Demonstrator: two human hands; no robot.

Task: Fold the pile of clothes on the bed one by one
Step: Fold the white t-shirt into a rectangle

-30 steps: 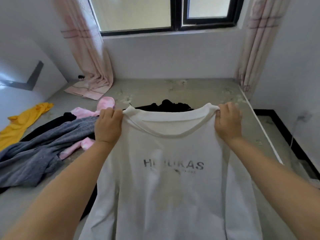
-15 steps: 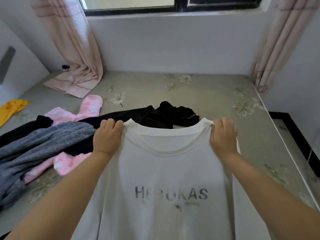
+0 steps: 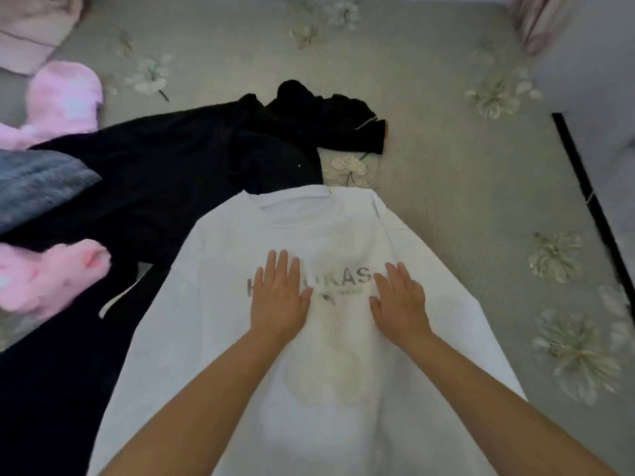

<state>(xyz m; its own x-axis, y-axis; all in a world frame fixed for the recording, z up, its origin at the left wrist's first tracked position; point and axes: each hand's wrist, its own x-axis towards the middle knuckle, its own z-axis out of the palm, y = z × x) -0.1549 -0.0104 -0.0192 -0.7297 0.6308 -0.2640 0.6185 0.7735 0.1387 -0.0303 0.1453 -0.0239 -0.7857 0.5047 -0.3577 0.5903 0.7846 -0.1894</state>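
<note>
- Head view: white T-shirt (image 3: pixel 220 338) spread flat, print side up, on floral bedsheet (image 3: pixel 464 187), collar pointing away
- Left hand (image 3: pixel 279 297) flat on chest print, fingers straight, pressing fabric, gripping nothing
- Right hand (image 3: pixel 400 300) flat just beside it on the print, fingers extended, also gripping nothing
- Black garment (image 3: pixel 192 159) crumpled beyond collar and along shirt's left edge, partly under it
- Grey garment (image 3: pixel 37 183) on top of black one at far left
- Pink garment (image 3: pixel 44 280) left, second pink piece (image 3: pixel 65 97) further back
- Curtain hem (image 3: pixel 31 29) top left corner
</note>
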